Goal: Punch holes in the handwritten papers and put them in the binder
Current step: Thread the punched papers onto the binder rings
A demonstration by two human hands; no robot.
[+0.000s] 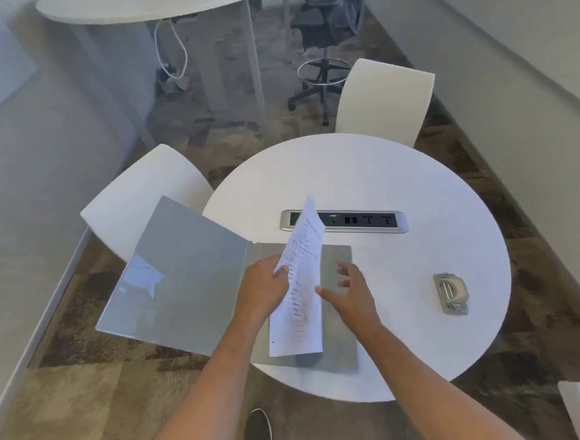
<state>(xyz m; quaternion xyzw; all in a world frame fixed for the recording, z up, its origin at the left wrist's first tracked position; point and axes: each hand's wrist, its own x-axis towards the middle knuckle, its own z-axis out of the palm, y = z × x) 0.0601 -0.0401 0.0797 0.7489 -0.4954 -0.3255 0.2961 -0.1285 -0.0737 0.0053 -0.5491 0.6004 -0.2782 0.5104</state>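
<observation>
Mechanically, the handwritten papers point(299, 289) are light, thin and limp: they bow along their length and will flutter or slip apart if held loosely. Take hold at one long edge, near mid-height, with a firm pinch. The left hand point(265, 285) does this now, its grip clamped on the left edge, thumb on the front face. The right hand point(348, 292) hovers just beside the right edge with fingers spread, holding nothing.

The papers are white, lined, with dark ink script down the page, held tilted above the right half of the open binder point(188, 274). The binder is grey, stiff and glossy; its left cover overhangs the round white surface point(404, 179). The hole punch point(451, 293) lies well apart to the right. Whether holes exist cannot be told.
</observation>
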